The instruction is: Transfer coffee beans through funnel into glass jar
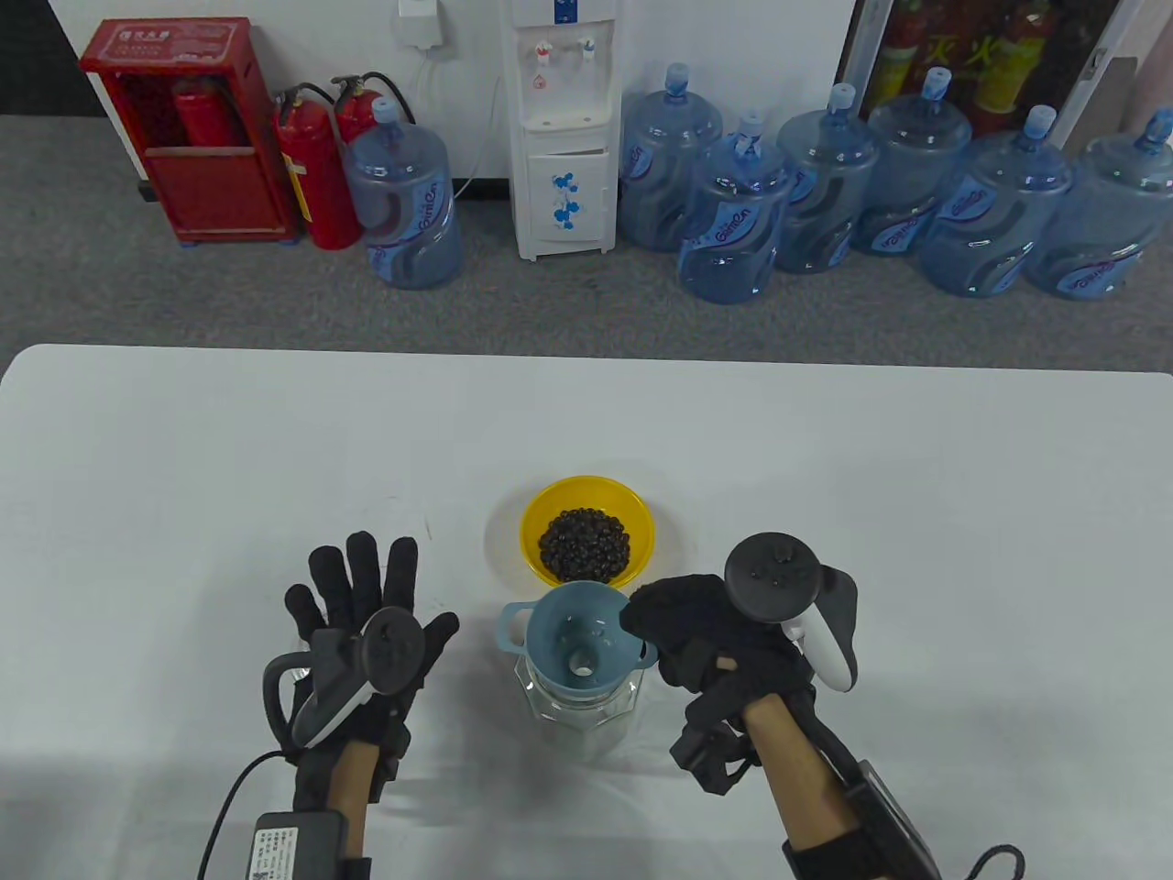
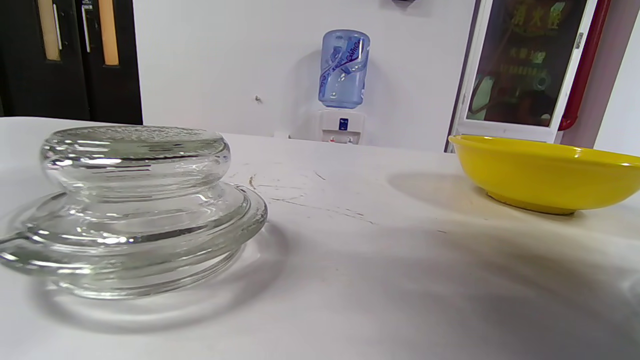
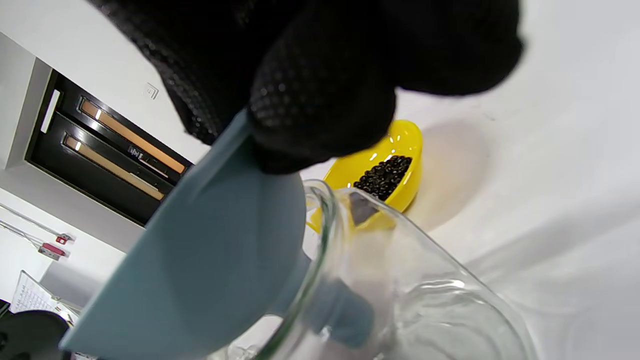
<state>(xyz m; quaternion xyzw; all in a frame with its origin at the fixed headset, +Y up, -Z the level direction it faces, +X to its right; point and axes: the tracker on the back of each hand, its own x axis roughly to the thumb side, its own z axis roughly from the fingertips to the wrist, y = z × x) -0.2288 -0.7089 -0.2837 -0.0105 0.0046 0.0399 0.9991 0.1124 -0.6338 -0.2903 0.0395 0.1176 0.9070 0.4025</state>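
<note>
A yellow bowl (image 1: pixel 587 530) of coffee beans (image 1: pixel 585 544) stands mid-table. Just in front of it a blue funnel (image 1: pixel 575 645) sits in the mouth of a clear glass jar (image 1: pixel 579 711). My right hand (image 1: pixel 683 616) pinches the funnel's right rim; in the right wrist view its fingers (image 3: pixel 320 110) grip the funnel (image 3: pixel 210 260), whose spout is inside the jar (image 3: pixel 425 300), with the bowl (image 3: pixel 395 165) behind. My left hand (image 1: pixel 367 605) lies flat and spread on the table, left of the jar, over the glass lid (image 2: pixel 135 200), holding nothing.
The white table (image 1: pixel 825 458) extends around the bowl and jar. On the floor beyond its far edge stand a water dispenser (image 1: pixel 563 128), several blue water bottles (image 1: pixel 733 220) and red fire extinguishers (image 1: pixel 312 174).
</note>
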